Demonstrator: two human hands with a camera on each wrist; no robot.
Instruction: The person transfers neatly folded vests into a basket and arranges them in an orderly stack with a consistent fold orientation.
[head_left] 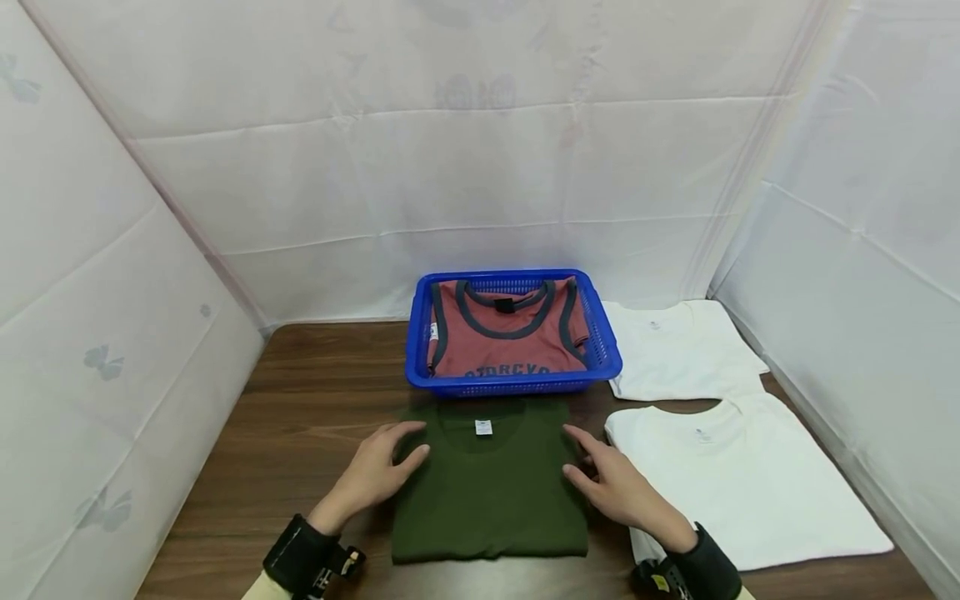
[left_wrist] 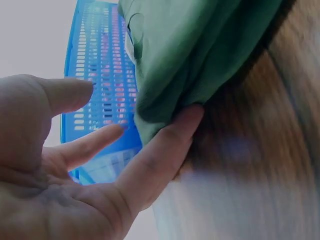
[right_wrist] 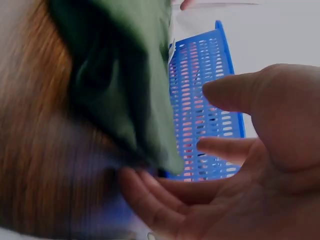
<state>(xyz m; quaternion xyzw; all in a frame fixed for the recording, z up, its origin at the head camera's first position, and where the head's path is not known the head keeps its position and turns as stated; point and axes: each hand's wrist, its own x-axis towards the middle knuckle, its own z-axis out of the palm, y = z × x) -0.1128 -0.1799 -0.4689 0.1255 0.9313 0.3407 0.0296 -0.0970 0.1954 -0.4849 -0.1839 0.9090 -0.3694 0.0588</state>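
Observation:
A dark green T-shirt [head_left: 491,500] lies folded in front of me, its neckline with a white label [head_left: 483,427] toward the blue basket. My left hand [head_left: 377,467] is at the shirt's left edge, thumb and fingers spread apart. In the left wrist view a fingertip [left_wrist: 190,120] meets the folded green edge while the thumb stands away from the cloth. On the opposite side my right hand [head_left: 611,483] is held the same way. Its lower fingertips [right_wrist: 132,182] are right at the shirt's edge in the right wrist view, with the thumb clear of the fabric.
Behind the green shirt stands the blue basket [head_left: 517,385], holding a folded red shirt [head_left: 502,337] with dark trim. Two white T-shirts lie at the right, one farther back [head_left: 678,354] and one nearer [head_left: 750,492]. White sheeting [head_left: 450,167] walls in the brown wooden table [head_left: 315,375].

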